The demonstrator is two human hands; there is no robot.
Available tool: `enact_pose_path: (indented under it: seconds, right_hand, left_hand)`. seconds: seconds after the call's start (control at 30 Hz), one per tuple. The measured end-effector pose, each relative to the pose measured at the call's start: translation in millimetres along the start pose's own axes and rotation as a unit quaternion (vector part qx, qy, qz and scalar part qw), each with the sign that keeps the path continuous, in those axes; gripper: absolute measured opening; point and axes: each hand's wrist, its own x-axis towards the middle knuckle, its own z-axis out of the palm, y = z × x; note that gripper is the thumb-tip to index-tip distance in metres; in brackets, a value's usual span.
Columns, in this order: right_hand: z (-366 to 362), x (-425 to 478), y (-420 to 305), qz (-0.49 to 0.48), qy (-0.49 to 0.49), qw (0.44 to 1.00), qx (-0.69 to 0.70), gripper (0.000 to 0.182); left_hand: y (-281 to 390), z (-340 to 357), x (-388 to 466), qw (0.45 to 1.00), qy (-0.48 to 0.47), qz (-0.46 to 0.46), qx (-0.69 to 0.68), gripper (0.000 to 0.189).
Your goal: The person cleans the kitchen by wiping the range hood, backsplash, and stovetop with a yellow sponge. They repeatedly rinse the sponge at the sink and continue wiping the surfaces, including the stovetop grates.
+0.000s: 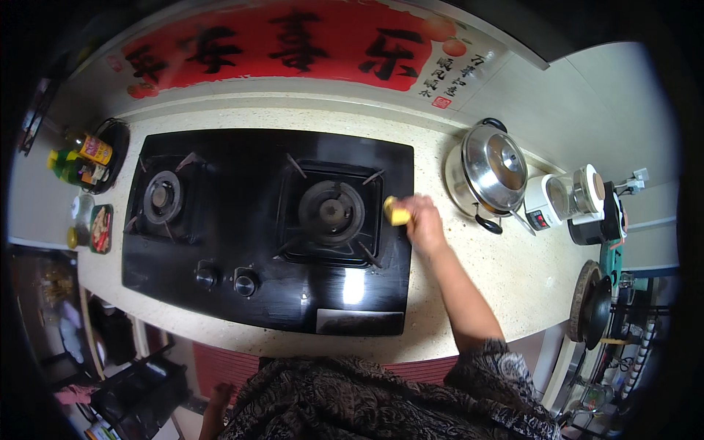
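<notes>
My right hand (424, 225) grips a yellow sponge (396, 212) at the right edge of a black two-burner gas cooktop (236, 181). The sponge appears to touch the glossy surface beside the right burner (331, 214). Over on the left is the smaller left burner (161, 197). Two control knobs, a left one (206, 276) and a right one (245, 282), sit near the front edge. My left hand (222, 395) hangs low beside my body, away from the counter; it is dark and small, so its fingers are hard to make out.
A lidded steel pot (487, 170) stands right of the cooktop on the speckled countertop (473, 264). Beyond it is a white kitchen appliance (544, 201). Sauce bottles (82, 159) and a small tray of food (101, 228) line the left side. A red banner (264, 49) covers the back wall.
</notes>
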Motion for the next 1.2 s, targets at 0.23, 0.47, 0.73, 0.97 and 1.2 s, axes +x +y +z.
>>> enact_pose_path:
  seconds: [0.23,0.47,0.73,0.97,1.2]
  right_hand:
    - [-25,-161,-74,0.025,-0.127,0.988,0.08,0.033]
    - [-75,-111,-53,0.17,-0.265,0.925,0.212,0.035]
    - [-13,102,16,0.304,-0.093,0.939,-0.13,0.041]
    - [46,197,-3,0.219,-0.221,0.932,-0.187,0.047]
    - [132,252,-133,0.086,-0.282,0.924,-0.245,0.047]
  left_hand:
    - [65,8,11,0.967,-0.042,0.229,0.105,0.016]
    - [83,11,6,0.882,-0.066,0.269,0.382,0.015]
    - [53,16,6,0.991,0.02,0.095,0.091,0.024]
    - [47,45,-30,0.993,0.046,-0.092,-0.056,0.022]
    - [19,31,-47,0.985,0.085,-0.038,-0.148,0.021]
